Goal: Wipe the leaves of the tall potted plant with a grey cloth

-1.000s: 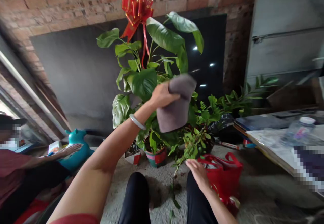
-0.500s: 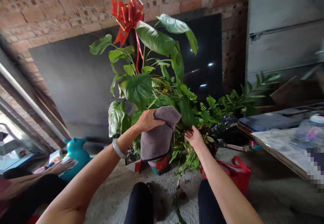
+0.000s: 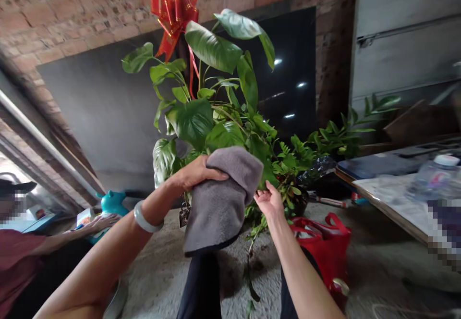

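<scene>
A grey cloth (image 3: 216,213) hangs draped and folded from my left hand (image 3: 198,171), whose thumb and fingers close on its upper left part. Its right fold lies against the lower leaves of a large potted plant (image 3: 192,122). Just right of the cloth, my right hand (image 3: 269,201) is turned palm up with fingers curled. Its thumb and fingertips are at the lower end of a broad green leaf (image 3: 260,153) and appear to hold it, though the cloth hides part of the leaf.
A red ribbon bow (image 3: 175,14) tops the plant. To the right are a red bag (image 3: 329,249) and a table (image 3: 374,194) with a plastic jar (image 3: 437,177). At left, another person's hand (image 3: 104,222) rests on a teal figure (image 3: 112,203). A dark panel (image 3: 97,117) leans behind.
The cloth has come closer to me and lower left with my left hand, now hiding the striped pot. My right hand has shifted slightly left, still at the leaf. The view has tilted down.
</scene>
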Demonstrator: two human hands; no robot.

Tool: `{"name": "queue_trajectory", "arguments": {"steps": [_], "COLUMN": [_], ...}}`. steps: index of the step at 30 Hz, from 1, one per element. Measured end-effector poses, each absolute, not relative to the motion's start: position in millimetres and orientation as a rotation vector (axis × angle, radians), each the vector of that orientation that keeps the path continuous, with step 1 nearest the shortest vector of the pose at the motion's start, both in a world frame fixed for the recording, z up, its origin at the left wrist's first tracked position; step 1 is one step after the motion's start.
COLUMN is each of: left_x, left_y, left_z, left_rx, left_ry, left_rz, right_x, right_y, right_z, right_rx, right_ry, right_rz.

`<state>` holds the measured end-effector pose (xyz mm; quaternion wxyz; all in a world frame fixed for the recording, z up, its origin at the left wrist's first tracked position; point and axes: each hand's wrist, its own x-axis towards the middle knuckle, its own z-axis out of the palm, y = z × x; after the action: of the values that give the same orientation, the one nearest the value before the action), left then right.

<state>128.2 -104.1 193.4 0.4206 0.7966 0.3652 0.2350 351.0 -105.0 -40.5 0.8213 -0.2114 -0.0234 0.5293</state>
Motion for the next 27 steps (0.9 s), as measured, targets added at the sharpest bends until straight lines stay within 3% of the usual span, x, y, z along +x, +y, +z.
{"name": "queue_trajectory", "arguments": {"steps": [5,8,10,13,16,18,22,25,27], "left_x": [145.6,174.9,190.7,191.6,168.8,155.6,170.7,201.1,207.5], "left_y": [-152.5,-156.9,-147.3,-132.1,-134.8,-143.7,-143.1,-120.9,-112.2], "left_z": [265.9,276.1,259.0,219.7,207.6,223.6,260.4,240.7,207.2], "left_rx": [1.912,1.939,2.11,2.448,2.422,2.281,2.027,1.93,2.004], "left_ry": [0.58,0.409,0.553,0.952,1.002,0.838,0.552,0.533,0.775], "left_rz": [1.148,1.391,1.282,0.716,0.316,0.392,1.018,1.314,1.135], "right_x": [301.0,288.8,288.3,295.8,304.7,306.7,300.7,297.7,301.0], "right_y": [-130.0,-139.6,-146.4,-157.3,-166.4,-170.1,-172.8,-174.9,-177.3], "right_z": [-39.3,-26.9,-18.8,-11.4,-8.9,-8.0,-7.3,-11.9,-17.5], "right_rx": [-0.465,-0.514,-0.57,-0.663,-0.749,-0.793,-0.82,-0.819,-0.819], "right_ry": [-0.146,-0.22,-0.262,-0.314,-0.35,-0.366,-0.404,-0.414,-0.401], "right_rz": [1.054,0.963,0.898,0.816,0.767,0.751,0.756,0.767,0.776]}}
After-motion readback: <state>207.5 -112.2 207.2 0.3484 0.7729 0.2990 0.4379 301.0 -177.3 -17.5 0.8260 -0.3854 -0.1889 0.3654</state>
